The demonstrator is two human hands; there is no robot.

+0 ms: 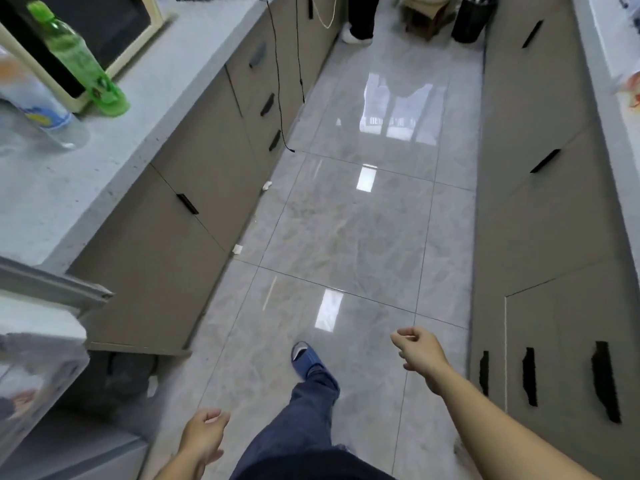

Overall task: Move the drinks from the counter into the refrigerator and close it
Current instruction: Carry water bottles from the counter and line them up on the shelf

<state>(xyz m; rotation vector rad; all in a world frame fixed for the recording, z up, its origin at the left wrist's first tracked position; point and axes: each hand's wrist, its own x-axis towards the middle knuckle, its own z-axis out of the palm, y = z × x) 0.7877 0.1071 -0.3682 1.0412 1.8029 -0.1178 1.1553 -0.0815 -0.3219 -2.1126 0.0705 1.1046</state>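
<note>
Left hand point(204, 433) low at bottom of view, fingers loosely curled, holding nothing, bare forearm running down out of frame. Right hand point(417, 348) farther forward and higher, bare arm stretched out from lower right corner, fingers loosely curled, empty. Hands well apart. Leg in dark blue trousers point(304, 420) between them, foot in blue slipper point(306, 358) stepped forward.

A glossy grey tiled floor point(353, 230) ran between 2 rows of taupe cabinets point(194, 188) with black handles point(187, 204). Window light reflected on the tiles. Pale speckled countertop point(69, 188) topped the left row.
</note>
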